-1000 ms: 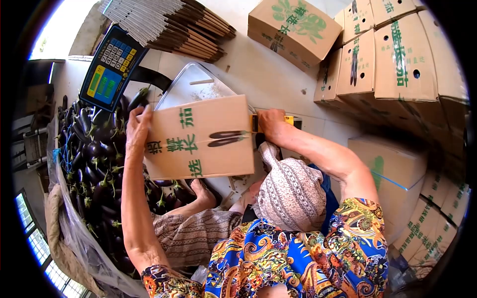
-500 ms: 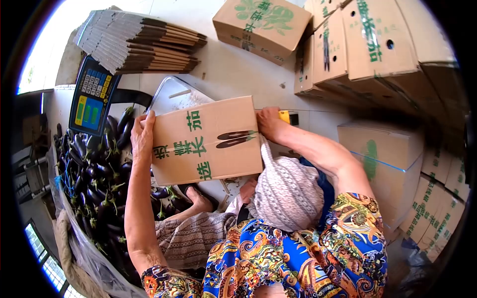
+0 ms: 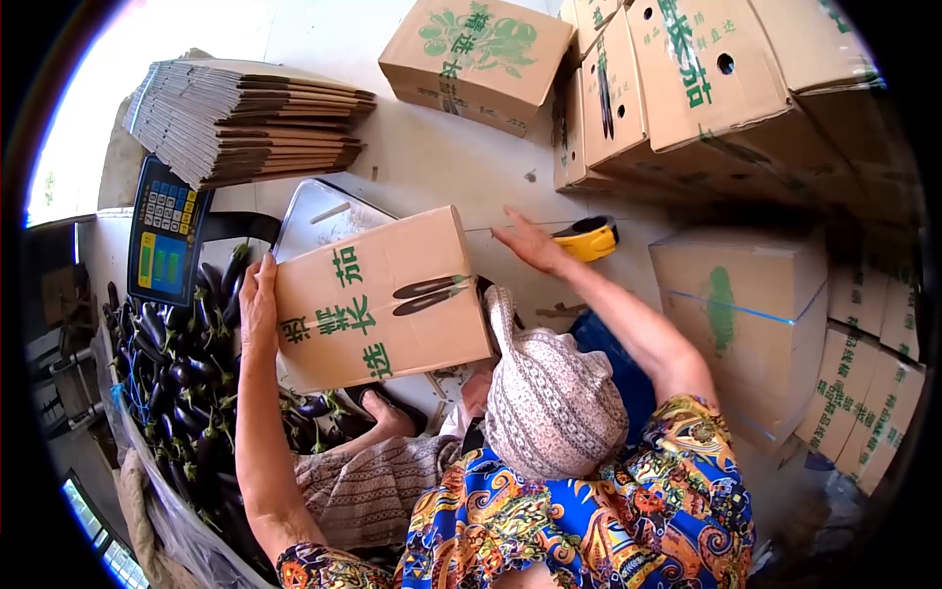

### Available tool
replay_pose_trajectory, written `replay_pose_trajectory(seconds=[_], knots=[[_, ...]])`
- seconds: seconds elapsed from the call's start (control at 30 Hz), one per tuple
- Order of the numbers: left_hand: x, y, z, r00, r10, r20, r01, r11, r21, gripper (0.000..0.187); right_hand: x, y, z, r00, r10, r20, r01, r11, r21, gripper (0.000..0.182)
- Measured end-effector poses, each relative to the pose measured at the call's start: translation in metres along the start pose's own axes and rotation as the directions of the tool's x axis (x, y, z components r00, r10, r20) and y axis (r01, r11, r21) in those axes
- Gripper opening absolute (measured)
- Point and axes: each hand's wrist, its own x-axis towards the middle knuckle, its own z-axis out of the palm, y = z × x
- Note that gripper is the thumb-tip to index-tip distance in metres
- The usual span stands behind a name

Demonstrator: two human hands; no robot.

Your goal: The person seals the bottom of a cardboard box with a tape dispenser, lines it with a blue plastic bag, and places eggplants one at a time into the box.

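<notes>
A cardboard box (image 3: 378,304) with green lettering and a printed pair of eggplants lies tilted in front of me. At its left edge, my left hand (image 3: 259,299) grips the cardboard, with the thumb at the upper corner. My right hand (image 3: 530,242) is off the box, just beyond its right edge, with fingers stretched out and nothing in them. Close by that hand is a yellow and black tool (image 3: 589,239), which looks like a tape dispenser. Under the box, a metal scale platform (image 3: 319,211) partly shows.
A scale display (image 3: 167,231) stands to the left, above a heap of eggplants (image 3: 191,383) in plastic sheeting. Flattened cartons (image 3: 245,118) are stacked behind it. Another box (image 3: 476,59) lies farther back. Stacked boxes (image 3: 716,79) and a blue-strapped box (image 3: 741,324) stand on the right.
My right hand has left the box's right side and opened, uncovering the yellow and black tool. The left hand still holds the box. The whole view has shifted slightly.
</notes>
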Motion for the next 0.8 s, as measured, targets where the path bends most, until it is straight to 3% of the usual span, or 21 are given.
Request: replay_pose_trajectory(seconds=[0.07, 0.17, 0.27, 0.37, 0.5, 0.6, 0.67, 0.7, 0.77, 0.8], knots=[[-0.002, 0.002, -0.001, 1.0, -0.012, -0.01, 0.012, 0.999, 0.035, 0.054, -0.01, -0.024, 0.046, 0.997, 0.073, 0.007, -0.068, 0.889, 0.452, 0.087], [-0.003, -0.001, -0.001, 1.0, -0.013, -0.005, 0.013, 0.999, 0.043, 0.058, -0.003, -0.059, 0.077, 0.936, 0.049, 0.348, -0.326, 0.495, 0.805, 0.087], [-0.001, 0.006, 0.002, 0.999, -0.046, -0.002, 0.046, 0.998, 0.036, 0.061, 0.017, -0.033, 0.096, 0.945, 0.064, 0.322, -0.317, 0.437, 0.842, 0.084], [0.006, -0.009, -0.003, 0.998, -0.057, -0.029, 0.058, 0.998, 0.021, 0.062, 0.05, 0.014, 0.125, 0.975, 0.084, 0.205, -0.221, 0.463, 0.859, 0.081], [0.003, -0.005, -0.006, 0.997, -0.061, 0.039, 0.062, 0.998, -0.031, 0.064, 0.046, 0.002, 0.116, 0.924, 0.219, 0.315, -0.376, 0.36, 0.854, 0.074], [0.003, -0.009, -0.01, 0.993, -0.046, 0.106, 0.054, 0.996, -0.068, 0.067, 0.063, 0.032, 0.124, 0.936, 0.281, 0.211, -0.343, 0.603, 0.72, 0.08], [0.009, -0.019, -0.011, 0.991, -0.035, 0.126, 0.045, 0.996, -0.078, 0.068, 0.058, 0.035, 0.122, 0.967, 0.252, 0.027, -0.193, 0.662, 0.724, 0.084], [0.012, -0.023, -0.011, 0.992, -0.02, 0.126, 0.03, 0.996, -0.078, 0.071, 0.035, -0.006, 0.101, 0.963, 0.256, -0.079, -0.133, 0.711, 0.691, 0.085], [0.009, -0.022, -0.008, 0.99, -0.057, 0.13, 0.079, 0.982, -0.172, 0.072, 0.006, -0.04, 0.079, 0.979, 0.162, -0.121, -0.022, 0.678, 0.735, 0.081], [0.008, -0.02, -0.009, 0.989, -0.074, 0.131, 0.101, 0.972, -0.213, 0.073, -0.004, -0.053, 0.074, 0.995, 0.088, -0.045, -0.02, 0.622, 0.783, 0.077]])
